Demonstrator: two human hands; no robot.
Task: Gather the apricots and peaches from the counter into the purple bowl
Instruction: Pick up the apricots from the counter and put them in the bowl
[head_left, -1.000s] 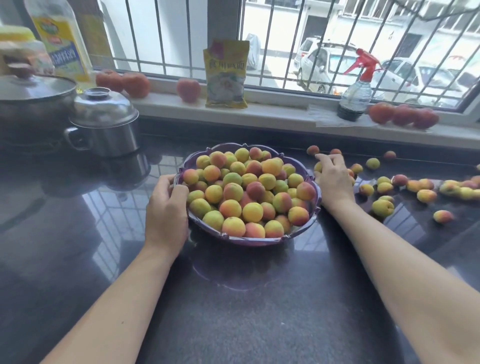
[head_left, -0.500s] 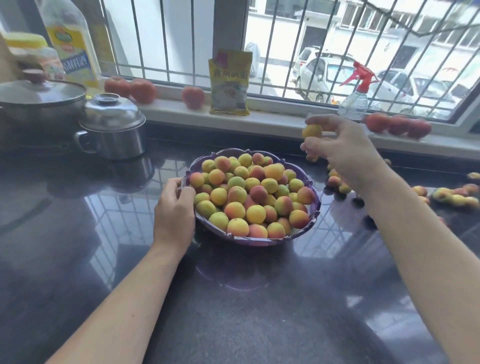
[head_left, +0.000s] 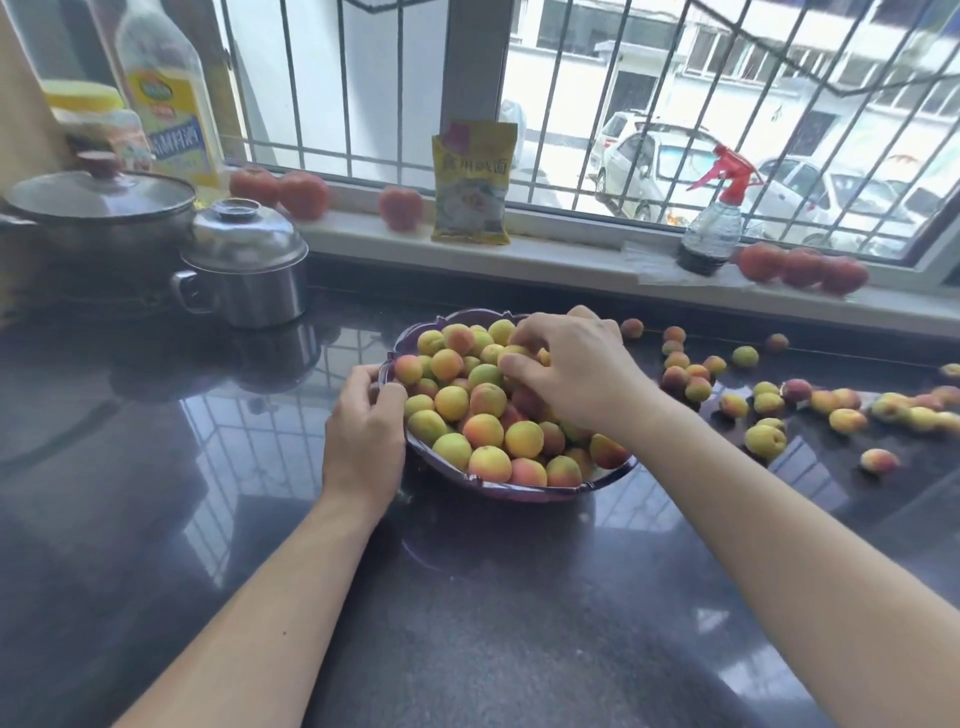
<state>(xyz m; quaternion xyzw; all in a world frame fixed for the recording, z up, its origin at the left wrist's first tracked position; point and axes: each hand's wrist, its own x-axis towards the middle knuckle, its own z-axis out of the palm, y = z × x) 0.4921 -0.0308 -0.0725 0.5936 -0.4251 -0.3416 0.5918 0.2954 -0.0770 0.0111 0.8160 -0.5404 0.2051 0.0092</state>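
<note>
The bowl (head_left: 519, 491) sits mid-counter (head_left: 467, 623), heaped with fruit (head_left: 485, 400). Loose fruit (head_left: 769, 441) lies to its right, two lidded pots (head_left: 244, 270) far left, a spray bottle (head_left: 711, 228) on the far sill.

bowl (head_left: 524, 491): 1 | pots (head_left: 244, 270): 2 | spray bottle (head_left: 711, 228): 1 | windowsill tomatoes (head_left: 304, 195): 6 | hands (head_left: 363, 441): 2

Right hand (head_left: 571, 364) over purple bowl (head_left: 519, 488), left hand (head_left: 363, 436) gripping rim
</note>
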